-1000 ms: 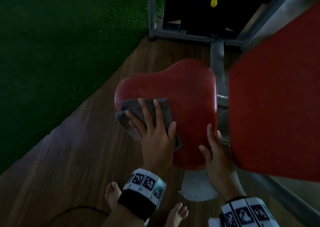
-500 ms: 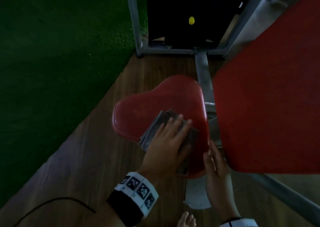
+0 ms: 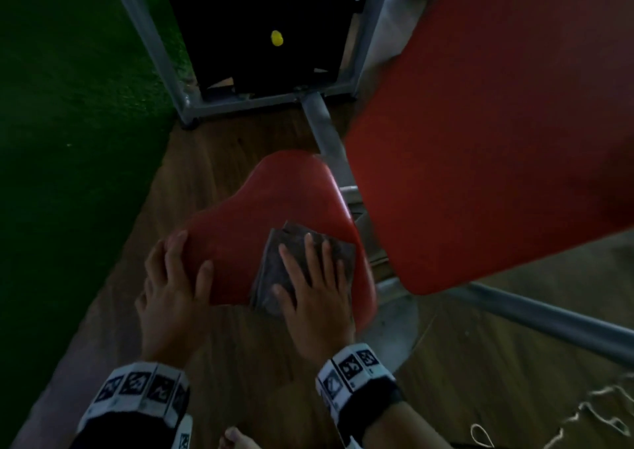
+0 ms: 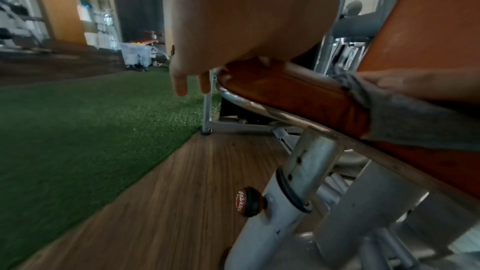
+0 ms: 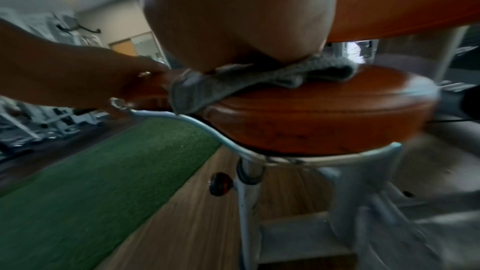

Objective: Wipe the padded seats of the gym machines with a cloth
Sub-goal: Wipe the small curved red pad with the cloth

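A red padded seat stands on a grey post in the middle of the head view. On its near right part lies a folded grey cloth. My right hand presses flat on the cloth with fingers spread. My left hand rests on the seat's near left corner, fingers draped over the edge. The left wrist view shows the left hand above the seat rim, with the cloth hanging over the side. In the right wrist view my palm sits on the cloth.
A large red back pad looms close on the right of the seat. Behind it stand a grey frame and a dark weight stack with a yellow pin. Green turf lies left, wood floor below. A knob sticks out from the seat post.
The cloth went from under my left hand to under my right hand. The left hand moved to the seat's left corner, and the right hand left the seat's right edge.
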A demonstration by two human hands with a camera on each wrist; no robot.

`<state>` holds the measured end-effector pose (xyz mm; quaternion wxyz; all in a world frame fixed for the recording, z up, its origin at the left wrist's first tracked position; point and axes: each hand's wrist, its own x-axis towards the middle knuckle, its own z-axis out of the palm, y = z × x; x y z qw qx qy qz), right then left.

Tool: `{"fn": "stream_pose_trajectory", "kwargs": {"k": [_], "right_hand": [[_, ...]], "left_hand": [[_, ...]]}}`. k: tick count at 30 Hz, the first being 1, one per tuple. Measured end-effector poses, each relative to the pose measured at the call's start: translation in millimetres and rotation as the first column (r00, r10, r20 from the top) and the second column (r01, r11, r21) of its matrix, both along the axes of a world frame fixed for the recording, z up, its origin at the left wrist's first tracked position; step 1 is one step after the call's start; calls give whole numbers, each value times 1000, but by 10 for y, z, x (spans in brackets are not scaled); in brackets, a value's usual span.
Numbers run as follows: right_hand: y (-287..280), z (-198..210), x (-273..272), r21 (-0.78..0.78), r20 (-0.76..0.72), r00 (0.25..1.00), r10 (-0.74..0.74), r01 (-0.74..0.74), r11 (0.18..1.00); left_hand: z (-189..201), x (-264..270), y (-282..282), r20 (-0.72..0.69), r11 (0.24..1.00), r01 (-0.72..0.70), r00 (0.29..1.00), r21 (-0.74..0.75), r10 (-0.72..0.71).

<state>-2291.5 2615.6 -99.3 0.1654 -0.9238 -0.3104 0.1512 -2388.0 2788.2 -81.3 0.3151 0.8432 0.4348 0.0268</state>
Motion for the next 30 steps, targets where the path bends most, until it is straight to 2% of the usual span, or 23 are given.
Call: {"fn": "stream_pose_trajectory", "kwargs": {"k": [3, 6, 10, 16, 18, 20, 22, 24, 26, 28, 30], "right_hand": [[-211, -78, 84, -56, 87, 989, -120, 125, 991], [-442, -140, 150, -44, 26, 981, -190, 191, 981], [-598, -141, 109, 51, -68, 971, -231, 235, 971], [-720, -203, -262, 146, -68, 943, -327, 334, 931], [-731, -189, -383, 190, -108, 927, -359, 373, 908], [-656, -115, -399, 259, -224, 873, -433, 481, 837], [-488, -93, -289, 259, -351, 755, -554, 647, 717], [-270, -109, -122, 94, -337, 626, -704, 766, 636], [-104, -156, -56, -40, -235, 544, -806, 823, 567], [-34, -171, -137, -27, -168, 525, -834, 844, 536], [-63, -213, -286, 40, -139, 574, -807, 817, 575]], "left_hand": [[-10, 9, 15, -3, 999, -17, 1000, -44, 17], [-17, -7, 27, 13, 998, -1, 1000, -55, 2], [-21, -14, 66, 28, 996, 12, 1000, -91, -9], [-5, -39, 84, 55, 993, 16, 998, -119, -9], [-2, -42, 88, 54, 992, 14, 998, -124, -7], [-6, -39, 96, 52, 991, 16, 999, -136, -8], [-18, -40, 106, 53, 989, 16, 999, -146, -8], [-28, -40, 105, 55, 989, 18, 998, -148, -10], [-33, -37, 101, 62, 990, 22, 998, -140, -13], [-33, -34, 105, 67, 990, 20, 998, -140, -11], [-22, -36, 102, 75, 990, 25, 997, -140, -15]]}}
